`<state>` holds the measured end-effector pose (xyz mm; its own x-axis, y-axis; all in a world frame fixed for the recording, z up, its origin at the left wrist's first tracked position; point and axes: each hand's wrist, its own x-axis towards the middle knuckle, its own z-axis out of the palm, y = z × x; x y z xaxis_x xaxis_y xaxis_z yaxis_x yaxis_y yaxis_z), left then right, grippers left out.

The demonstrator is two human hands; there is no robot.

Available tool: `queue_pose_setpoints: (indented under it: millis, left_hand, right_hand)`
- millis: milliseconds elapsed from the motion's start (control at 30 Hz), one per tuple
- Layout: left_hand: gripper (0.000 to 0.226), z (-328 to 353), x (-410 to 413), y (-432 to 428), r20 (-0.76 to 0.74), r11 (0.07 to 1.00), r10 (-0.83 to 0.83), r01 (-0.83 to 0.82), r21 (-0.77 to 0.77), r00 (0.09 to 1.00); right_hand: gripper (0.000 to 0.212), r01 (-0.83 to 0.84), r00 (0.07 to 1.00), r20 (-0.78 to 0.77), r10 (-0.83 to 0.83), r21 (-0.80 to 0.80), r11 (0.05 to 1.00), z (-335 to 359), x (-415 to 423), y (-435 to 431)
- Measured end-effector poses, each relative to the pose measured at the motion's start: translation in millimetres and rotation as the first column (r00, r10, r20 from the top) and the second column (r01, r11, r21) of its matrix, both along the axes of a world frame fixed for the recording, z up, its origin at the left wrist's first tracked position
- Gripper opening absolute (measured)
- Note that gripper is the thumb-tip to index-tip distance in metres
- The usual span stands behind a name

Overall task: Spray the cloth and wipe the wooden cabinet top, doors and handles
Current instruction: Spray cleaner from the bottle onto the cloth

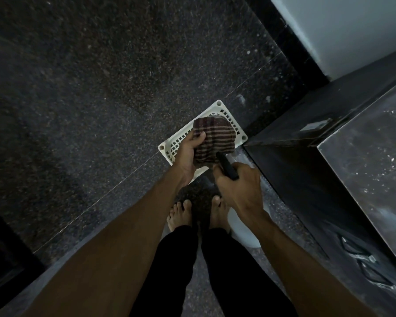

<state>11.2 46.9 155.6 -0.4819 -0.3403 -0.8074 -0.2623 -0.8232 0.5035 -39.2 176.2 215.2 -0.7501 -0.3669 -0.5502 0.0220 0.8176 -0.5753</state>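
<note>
Both forearms [114, 245] enter from the lower edge and converge above two bare feet [181, 213] and black trouser legs [178, 259].

**Task item.** The cloth [213, 138] is held in the air directly in front of the person, above the basket. It is a soft woven textile, dark maroon with pale horizontal stripes, bunched into a rounded pad.

**Grip state.**
- The left hand [188, 154] is curled around the cloth's left side, with the thumb pressed onto its face.
- The right hand [240, 186] is clenched around a black spray head [226, 167], a narrow matte bar whose tip points at the cloth's lower edge and appears to touch it.
- A pale rounded form below the right wrist may be the bottle body; this cannot be confirmed.

**Progress.** Judged from this position, the task is at the spraying step. Whether the cloth is already wet cannot be told. No wiping contact exists: the cabinet top, doors and handles all remain to be done.

**Surroundings.**
- A white plastic basket [217, 106], rectangular with a lattice wall and round corner sockets, sits on the floor under the cloth.
- The floor [101, 88] is dark speckled polished stone with thin joint lines.
- The cabinet [295, 179] stands at the right, with flat dark faces.
- Its top panel [370, 145] is semi-gloss and carries pale specks and streaks.
- Metallic handles [357, 250] lie on the door face.
</note>
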Motion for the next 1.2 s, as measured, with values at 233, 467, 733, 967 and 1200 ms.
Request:
queue_pose_setpoints:
  millis: [233, 467, 733, 967, 1200]
  left_hand:
    - [0.040, -1.1, -0.5, -1.1, -0.022, 1.000, 0.022, -0.022, 0.016, 1.000]
    - [0.039, -5.2, 4.1, -3.6, -0.004, 1.000, 0.001, -0.001, -0.022, 1.000]
    - [0.034, -4.6, 12.4, -8.6, 0.020, 0.996, -0.060, 0.061, -0.062, 0.998]
    - [0.023, -6.4, 10.9, -13.6, 0.058, 0.998, -0.030, 0.033, -0.051, 0.998]
    - [0.031, -14.6, 13.9, -22.8, 0.129, 0.981, 0.166, -0.151, -0.118, 0.978]
  right_hand:
    - [0.044, -0.004, 0.997, -0.079, 0.002, -0.019, 1.000, -4.5, -1.4, 12.2]
    - [0.051, 0.128, 0.991, -0.031, -0.128, 0.008, 0.992, -6.5, -15.8, 12.2]
    - [0.039, -0.022, 0.999, -0.034, 0.021, -0.027, 0.999, -6.6, -15.1, -1.5]
    - [0.048, -0.011, 0.995, 0.096, 0.008, 0.029, 1.000, -16.2, -10.8, -18.1]
    - [0.023, -0.034, 0.997, -0.075, 0.019, -0.205, 0.978, -34.0, -14.9, -22.4]
